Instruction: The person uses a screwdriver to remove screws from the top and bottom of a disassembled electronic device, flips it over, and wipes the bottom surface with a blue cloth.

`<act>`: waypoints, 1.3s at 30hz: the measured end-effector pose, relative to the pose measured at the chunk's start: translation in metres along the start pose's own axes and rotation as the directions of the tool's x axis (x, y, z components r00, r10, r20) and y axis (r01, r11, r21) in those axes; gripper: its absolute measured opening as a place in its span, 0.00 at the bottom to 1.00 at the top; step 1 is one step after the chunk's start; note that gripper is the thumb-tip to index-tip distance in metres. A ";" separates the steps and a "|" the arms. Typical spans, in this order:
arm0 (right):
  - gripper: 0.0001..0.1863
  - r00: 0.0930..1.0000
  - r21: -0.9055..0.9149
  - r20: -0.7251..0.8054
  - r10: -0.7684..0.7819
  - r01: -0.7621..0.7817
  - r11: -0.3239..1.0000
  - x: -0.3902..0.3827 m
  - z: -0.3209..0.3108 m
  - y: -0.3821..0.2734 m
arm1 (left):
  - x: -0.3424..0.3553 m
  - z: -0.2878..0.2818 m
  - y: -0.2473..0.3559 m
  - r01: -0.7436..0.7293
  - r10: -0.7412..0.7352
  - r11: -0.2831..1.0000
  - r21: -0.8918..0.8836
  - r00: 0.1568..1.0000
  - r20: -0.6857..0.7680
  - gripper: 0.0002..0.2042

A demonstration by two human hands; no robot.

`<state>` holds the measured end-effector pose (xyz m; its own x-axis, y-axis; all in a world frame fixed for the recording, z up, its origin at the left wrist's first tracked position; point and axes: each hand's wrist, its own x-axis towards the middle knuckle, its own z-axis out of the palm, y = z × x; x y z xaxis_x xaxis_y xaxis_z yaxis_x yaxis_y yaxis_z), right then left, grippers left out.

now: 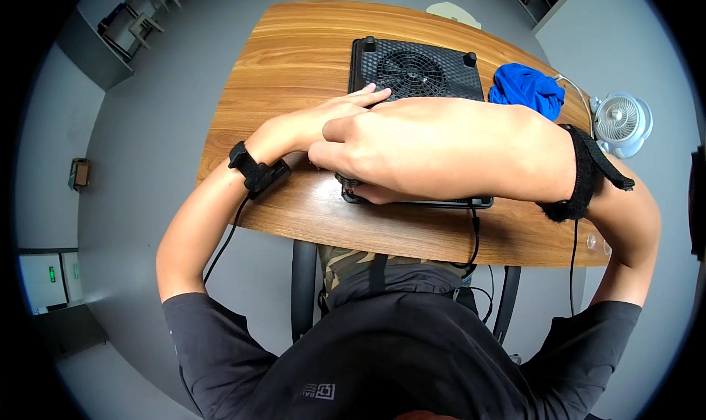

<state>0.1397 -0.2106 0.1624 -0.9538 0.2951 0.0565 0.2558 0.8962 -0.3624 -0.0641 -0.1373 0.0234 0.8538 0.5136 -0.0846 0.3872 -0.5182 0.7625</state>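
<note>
A flat black appliance (471, 82) lies underside up on the table, with a round fan grille and stubby feet on it; it looks like an induction cooker. My left hand (346, 107) rests on its left side, the visible fingers stretched out over the panel. Crossing in front, my right hand (357, 151) is closed near the appliance's near left corner. A small dark ribbed piece (346, 181) shows below its curled fingers; whether I grip that piece or something else is hidden. My right forearm covers much of the appliance's middle.
The appliance stands on a wooden table (287, 45). A crumpled blue cloth (526, 89) lies to its right, beside a small white-and-blue fan (621, 118) with a cable. A black cord (476, 232) runs off the near edge. Straps with cables circle both my wrists.
</note>
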 end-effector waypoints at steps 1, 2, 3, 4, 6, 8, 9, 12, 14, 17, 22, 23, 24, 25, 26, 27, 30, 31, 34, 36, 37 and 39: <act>0.14 1.000 -0.002 -0.007 -0.004 0.004 1.000 0.000 0.001 0.000 | -0.001 0.000 0.002 0.023 -0.023 1.000 -0.010 1.000 -0.002 0.39; 0.14 0.998 -0.007 -0.052 -0.032 0.031 0.999 -0.002 0.006 0.002 | -0.001 -0.001 0.002 0.019 -0.019 1.000 -0.013 1.000 -0.001 0.40; 0.14 0.996 0.001 -0.077 -0.042 0.042 0.999 -0.003 0.008 0.003 | 0.000 -0.001 0.001 0.015 -0.015 1.000 -0.017 1.000 0.000 0.41; 0.14 0.993 0.009 -0.104 -0.050 0.051 0.999 -0.003 0.009 0.004 | 0.000 -0.002 0.001 0.010 -0.010 1.000 -0.020 1.000 0.003 0.43; 0.14 0.995 0.032 -0.097 -0.028 0.031 0.999 -0.002 0.009 0.003 | -0.002 -0.002 0.006 0.010 -0.009 0.999 -0.048 1.000 0.003 0.46; 0.13 0.999 0.014 -0.051 -0.007 0.008 1.000 0.001 0.007 0.001 | -0.001 0.000 0.002 -0.013 0.014 1.000 0.020 1.000 -0.007 0.49; 0.13 1.000 -0.005 -0.018 0.006 -0.006 1.000 0.003 0.006 0.000 | 0.006 0.004 -0.011 -0.038 0.039 0.994 0.100 0.999 -0.012 0.50; 0.12 0.997 -0.044 0.066 0.041 -0.038 0.998 0.013 0.002 -0.003 | 0.004 0.006 -0.035 -0.195 0.200 0.960 0.203 0.980 -0.007 0.51; 0.11 0.990 -0.058 0.088 0.108 -0.103 0.993 0.014 -0.002 -0.009 | 0.003 0.004 -0.034 -0.294 0.301 0.935 0.196 0.953 -0.007 0.51; 0.09 0.997 -0.110 0.000 0.083 -0.083 0.990 0.010 -0.001 -0.005 | -0.016 0.000 -0.001 -0.203 0.201 0.978 -0.055 0.979 -0.045 0.50; 0.12 0.996 -0.119 -0.079 -0.029 0.019 0.993 0.012 0.011 0.005 | -0.022 -0.004 0.040 0.100 -0.128 0.948 -0.301 0.989 -0.075 0.48; 0.12 0.999 -0.105 -0.014 0.032 -0.034 0.994 0.011 0.010 0.001 | -0.017 -0.003 0.037 0.131 -0.150 0.959 -0.252 0.987 -0.060 0.48; 0.13 0.996 -0.115 0.031 0.079 -0.075 0.991 0.012 0.010 0.000 | -0.013 -0.003 0.036 0.153 -0.168 0.963 -0.223 0.985 -0.049 0.47; 0.13 0.989 -0.131 0.074 0.128 -0.117 0.984 0.011 0.008 -0.002 | -0.003 -0.001 0.019 0.103 -0.104 0.994 -0.032 0.994 -0.022 0.46; 0.14 0.983 -0.164 0.095 0.160 -0.143 0.976 0.012 0.007 -0.004 | -0.003 0.003 0.002 0.031 -0.030 0.998 0.049 0.999 -0.031 0.45; 0.14 0.982 -0.179 0.079 0.169 -0.153 0.972 0.009 0.006 -0.005 | -0.002 0.005 -0.009 -0.058 0.063 0.989 0.137 0.998 -0.025 0.45; 0.14 0.997 -0.151 -0.013 0.081 -0.082 0.985 0.007 0.013 0.005 | -0.011 0.008 -0.024 -0.174 0.184 0.968 0.181 0.982 -0.042 0.44; 0.14 0.998 -0.144 -0.052 0.045 -0.052 0.988 0.006 0.014 0.008 | -0.018 0.008 -0.015 -0.167 0.174 0.981 0.102 0.983 -0.058 0.43; 0.15 0.991 -0.166 -0.130 -0.023 0.001 0.986 0.003 0.015 0.009 | -0.022 0.005 0.005 -0.120 0.116 0.992 -0.051 0.991 -0.069 0.43; 0.15 0.991 -0.167 -0.128 -0.029 0.007 0.986 0.005 0.017 0.006 | -0.013 0.006 0.004 -0.081 0.079 0.996 -0.026 0.994 -0.069 0.43; 0.15 0.993 -0.170 -0.114 -0.018 -0.002 0.985 0.005 0.018 0.005 | -0.010 0.006 0.004 -0.069 0.068 0.997 -0.017 0.995 -0.068 0.42; 0.16 0.998 -0.190 -0.035 0.057 -0.063 0.980 0.007 0.016 0.004 | -0.004 0.006 0.001 -0.078 0.078 0.997 -0.006 0.995 -0.059 0.42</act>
<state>0.1320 -0.2102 0.1466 -0.9314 0.3575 0.0686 0.3406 0.9224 -0.1822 -0.0652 -0.1444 0.0202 0.8592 0.5115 0.0134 0.3171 -0.5529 0.7706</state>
